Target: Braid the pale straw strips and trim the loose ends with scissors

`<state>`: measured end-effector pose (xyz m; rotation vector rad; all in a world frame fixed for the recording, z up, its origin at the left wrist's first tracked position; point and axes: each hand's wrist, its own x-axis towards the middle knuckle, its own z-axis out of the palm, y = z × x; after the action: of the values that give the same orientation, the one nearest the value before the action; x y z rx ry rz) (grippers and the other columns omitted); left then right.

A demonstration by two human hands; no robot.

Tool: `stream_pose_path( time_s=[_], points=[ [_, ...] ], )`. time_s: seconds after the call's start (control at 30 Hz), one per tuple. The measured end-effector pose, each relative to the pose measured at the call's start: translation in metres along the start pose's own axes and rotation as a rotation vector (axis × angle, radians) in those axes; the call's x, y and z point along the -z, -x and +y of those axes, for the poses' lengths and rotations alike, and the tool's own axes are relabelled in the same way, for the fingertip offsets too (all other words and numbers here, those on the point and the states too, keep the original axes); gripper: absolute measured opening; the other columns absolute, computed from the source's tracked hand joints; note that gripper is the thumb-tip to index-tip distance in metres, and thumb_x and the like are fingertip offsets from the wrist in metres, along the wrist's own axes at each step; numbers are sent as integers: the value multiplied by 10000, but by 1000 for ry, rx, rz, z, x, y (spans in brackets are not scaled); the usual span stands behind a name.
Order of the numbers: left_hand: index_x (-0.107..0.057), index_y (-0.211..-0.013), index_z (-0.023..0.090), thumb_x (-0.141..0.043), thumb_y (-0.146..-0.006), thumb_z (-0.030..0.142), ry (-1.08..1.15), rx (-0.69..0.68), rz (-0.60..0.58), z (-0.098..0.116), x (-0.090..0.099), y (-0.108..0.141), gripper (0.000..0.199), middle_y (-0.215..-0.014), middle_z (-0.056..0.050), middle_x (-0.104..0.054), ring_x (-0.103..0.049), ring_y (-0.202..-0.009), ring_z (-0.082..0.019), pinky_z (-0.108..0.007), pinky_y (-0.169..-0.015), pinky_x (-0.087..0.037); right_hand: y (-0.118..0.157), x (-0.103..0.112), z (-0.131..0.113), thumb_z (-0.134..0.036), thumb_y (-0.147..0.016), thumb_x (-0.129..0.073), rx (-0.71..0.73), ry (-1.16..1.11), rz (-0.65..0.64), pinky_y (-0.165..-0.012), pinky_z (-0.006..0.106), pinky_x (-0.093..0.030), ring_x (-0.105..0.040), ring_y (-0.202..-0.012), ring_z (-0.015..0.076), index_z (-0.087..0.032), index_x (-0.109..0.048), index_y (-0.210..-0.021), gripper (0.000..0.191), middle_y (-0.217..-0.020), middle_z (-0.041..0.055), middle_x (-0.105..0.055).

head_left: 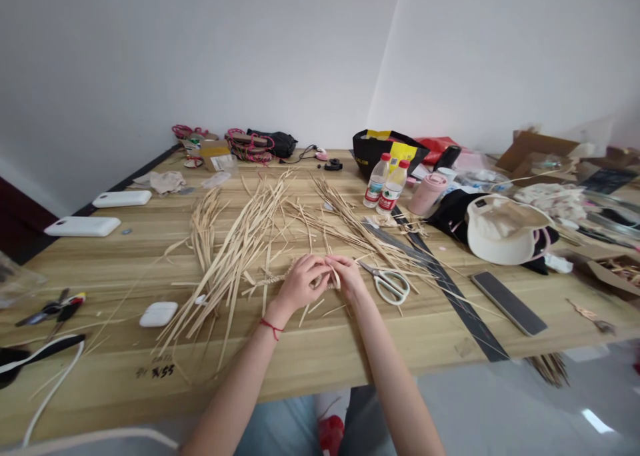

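Both hands meet over the table near its front edge. My left hand [303, 281], with a red cord at its wrist, has its fingers curled round a braided straw piece [270, 281], whose plaited end sticks out to the left. My right hand [346, 273] pinches a pale straw strip [336, 280] close against the left fingertips. The fingers cover most of the braid. Just right of the right hand lie scissors [391, 287] with white handles. Long loose straw strips [245, 243] spread to the left and behind the hands.
Two red-capped bottles [389, 193], a pink cup [429, 193] and a white cap [503, 233] stand or lie to the right. A phone [509, 303] is nearer the front. A white earphone case [159, 314] lies at left, with white power banks [83, 227] beyond.
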<state>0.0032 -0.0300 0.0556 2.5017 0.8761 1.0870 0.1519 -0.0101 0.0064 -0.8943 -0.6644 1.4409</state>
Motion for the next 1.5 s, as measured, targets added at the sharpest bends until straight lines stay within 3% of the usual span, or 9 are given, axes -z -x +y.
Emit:
stream_pose_path(
  time_s=[0.13,0.3,0.53,0.77,0.93,1.03,1.17,1.3,1.5],
  points=[
    [-602,-1087,249,-455,-844,137,-50,-16,-4,2,-3,0,305,-1063,-61,-586,-529,-1040,-211,-386,-936,-414,2,-1,2,-254,-470,-828,28,-5,0,-538,252,-492,-612,-537,135,-172,-704,-686,262,-638,17,-699],
    [-462,-1283,209,-423,-863,154,-86,179,139,-11,-2,0,426,-1065,-93,-581,-524,-1027,-227,-387,-903,-419,4,-3,-1,-268,-522,-822,64,64,-4,-637,244,-506,-634,-606,120,-180,-706,-698,228,-680,7,-702],
    [-617,-986,202,-442,-882,315,65,446,274,-36,4,4,233,-964,-69,-644,-579,-849,-195,-329,-809,-431,6,-5,-5,-284,-539,-814,158,153,-1,-657,264,-506,-642,-618,135,-180,-697,-688,216,-669,13,-695],
    [-562,-1116,82,-197,-923,472,1158,928,473,-66,26,5,568,-454,33,-451,-261,-327,-85,-209,-368,-246,6,-6,-6,-298,-529,-812,208,214,13,-661,271,-503,-644,-631,143,-188,-685,-664,215,-669,11,-693],
    [-569,-1070,65,-67,-948,408,1715,806,820,-76,45,10,620,-672,-62,-595,-358,-392,-70,-208,-427,-366,5,-5,-5,-303,-547,-806,244,249,13,-654,271,-496,-633,-642,142,-198,-686,-666,199,-682,15,-691],
    [-602,-991,116,-235,-937,446,1581,719,833,-70,43,6,496,-792,-85,-629,-519,-566,-104,-246,-576,-460,4,-4,-5,-302,-557,-803,252,265,6,-646,270,-491,-629,-636,140,-198,-687,-672,194,-675,15,-687],
    [-624,-859,170,-630,-780,334,898,476,500,-44,31,-3,182,-917,-62,-635,-590,-869,-176,-321,-810,-462,4,-5,-4,-305,-560,-804,261,268,3,-655,285,-495,-631,-629,144,-193,-689,-684,203,-680,19,-689],
    [-639,-861,201,-648,-772,266,218,183,49,-13,25,-7,111,-987,-47,-630,-541,-1001,-207,-385,-925,-395,4,-5,-4,-300,-560,-803,281,271,-4,-670,293,-498,-631,-648,149,-192,-694,-685,198,-699,24,-692],
    [-605,-927,201,-685,-745,293,-171,85,-99,5,28,-7,219,-996,-48,-609,-540,-977,-221,-383,-864,-417,4,-4,-2,-298,-560,-800,288,252,-7,-678,299,-503,-635,-672,157,-196,-693,-695,200,-724,26,-693]
  ],
)
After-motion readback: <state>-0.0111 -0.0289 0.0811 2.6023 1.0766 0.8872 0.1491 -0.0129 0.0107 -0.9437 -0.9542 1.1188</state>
